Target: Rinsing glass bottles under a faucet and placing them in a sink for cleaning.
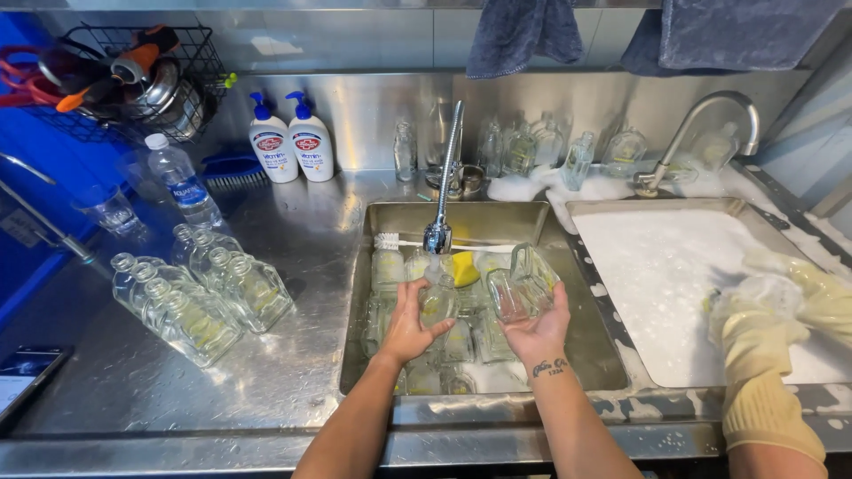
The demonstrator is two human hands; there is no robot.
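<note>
Rinsed glass bottles (200, 297) lie on the steel counter (293, 231), then over the sink (586, 346) the left hand (410, 326) grips a small glass bottle (438, 297) under the tap (438, 235), the right hand (538, 333) cradles a clear glass jug (522, 284), and a co-worker's gloved hands (763, 337) scrub in the foam-filled basin (657, 266)

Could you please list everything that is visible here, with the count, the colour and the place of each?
glass bottles: about eight, clear, lying on the counter left of the sink
glass bottles in the sink: several, clear, under the hands
yellow sponge: one, in the sink
bottle brush: one, white, at the sink's back edge
soap dispensers: two, white with blue pumps, at the back wall
water bottle: one, clear plastic, back left
foam basin: one, white suds, right
co-worker's gloves: two, pale yellow, far right
left hand: holds a clear bottle under the tap
right hand: holds a clear bottle
</note>
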